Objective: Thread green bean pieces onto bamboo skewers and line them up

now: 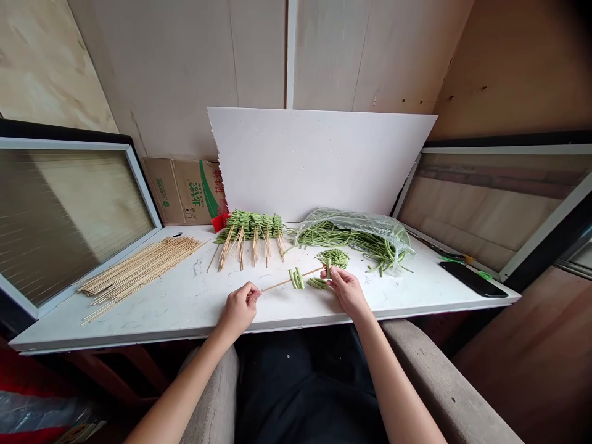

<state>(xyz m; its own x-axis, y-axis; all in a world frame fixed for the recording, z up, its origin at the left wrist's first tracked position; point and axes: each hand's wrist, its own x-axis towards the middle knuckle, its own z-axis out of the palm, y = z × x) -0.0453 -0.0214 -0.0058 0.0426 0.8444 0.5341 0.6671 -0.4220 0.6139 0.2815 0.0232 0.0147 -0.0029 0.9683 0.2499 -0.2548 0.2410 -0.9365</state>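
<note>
My left hand is closed on the left end of a thin wooden skewer. Several short green bean pieces are threaded across the skewer's middle. At its right end, my right hand pinches another bean piece against the tip. Just beside my right fingers, a few cut pieces lie on the white table. A small heap of cut beans sits behind them.
Bare skewers lie in a pile at the left. Filled bean skewers are stacked at the back, left of a clear plastic bag of long beans. A black phone is at the right; a cardboard box stands back left.
</note>
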